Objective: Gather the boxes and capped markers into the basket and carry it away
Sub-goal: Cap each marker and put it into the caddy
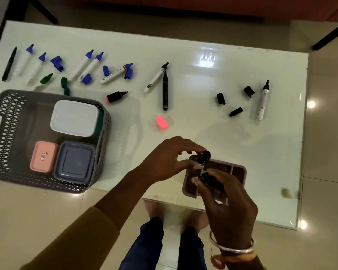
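Head, left hand pinching cap, right hand marker

Glossy white table; perforated grey plastic basket.

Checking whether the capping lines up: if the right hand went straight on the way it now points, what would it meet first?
Most likely the black cap pinched in the left hand, just beyond the marker the right hand holds; depth is hard to judge.
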